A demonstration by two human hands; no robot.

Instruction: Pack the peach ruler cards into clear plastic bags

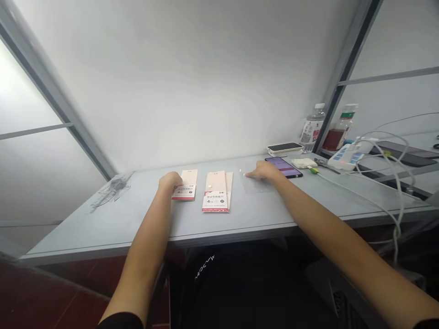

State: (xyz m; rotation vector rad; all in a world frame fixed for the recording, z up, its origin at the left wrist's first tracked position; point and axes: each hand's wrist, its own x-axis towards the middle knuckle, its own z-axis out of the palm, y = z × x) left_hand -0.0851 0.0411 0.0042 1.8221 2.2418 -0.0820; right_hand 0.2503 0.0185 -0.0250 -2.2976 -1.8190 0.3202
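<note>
My left hand (pixel 170 181) rests at the left edge of a pale pink packet of an exam ruler set (pixel 188 185), and its curled fingers hide that corner. Two similar packets (pixel 215 192) lie overlapped to the right, apart from both hands. My right hand (pixel 262 170) lies with its fingertips on a clear plastic sheet (pixel 255 183). A smartphone (pixel 286 167) with a lit purple screen sits just beyond that hand.
The grey table (pixel 103 233) ends at a white wall, with a crumpled clear wrapper (pixel 111 192) at its left. At the right stand a white power strip (pixel 346 157), tangled white cables, several bottles, and a phone on a white box (pixel 284 148).
</note>
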